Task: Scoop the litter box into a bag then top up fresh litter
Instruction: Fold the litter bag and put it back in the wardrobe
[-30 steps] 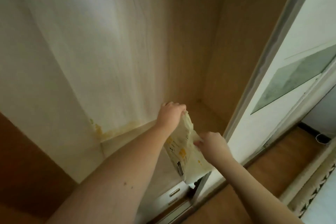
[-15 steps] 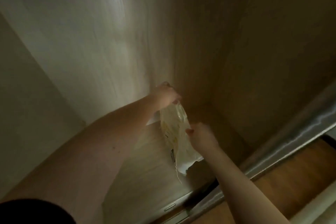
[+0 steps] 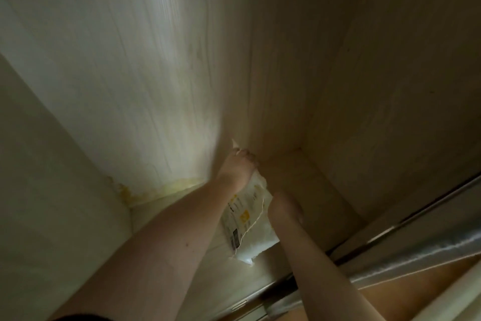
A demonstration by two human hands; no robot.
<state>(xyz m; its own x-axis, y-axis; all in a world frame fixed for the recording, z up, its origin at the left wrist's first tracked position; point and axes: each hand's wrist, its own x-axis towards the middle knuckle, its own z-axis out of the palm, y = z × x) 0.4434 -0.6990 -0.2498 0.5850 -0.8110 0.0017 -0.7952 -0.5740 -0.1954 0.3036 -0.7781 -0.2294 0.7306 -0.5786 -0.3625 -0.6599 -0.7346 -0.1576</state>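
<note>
L hand (image 3: 238, 168): fingers curled tight round top end of litter bag (image 3: 247, 219), gripping it; a white corner of the bag pokes out above the knuckles. R hand (image 3: 285, 210): pressed against bag's right side, fingers on its far face; how far curled – can't tell, hidden behind the hand.

Litter bag: white w/ yellow marks and a dark label patch, hangs between both hands, top under L hand, torn lower corner below and left of R wrist. A thin string (image 3: 256, 221) trails down its front.

Surrounds: wooden shelf (image 3: 307, 185) directly beyond both hands, bag held just above it. Pale back panel (image 3: 145, 73) above and left of L hand; yellow stain (image 3: 156, 190) along its base, left of L forearm. Darker side panel (image 3: 403, 73) right of R hand, meeting shelf at a corner near L hand. Metal door track (image 3: 390, 250) right of and below R forearm. Drawer front w/ handle (image 3: 240, 305) between forearms, low.

Room: open shelf space right of the bag up to side panel.
</note>
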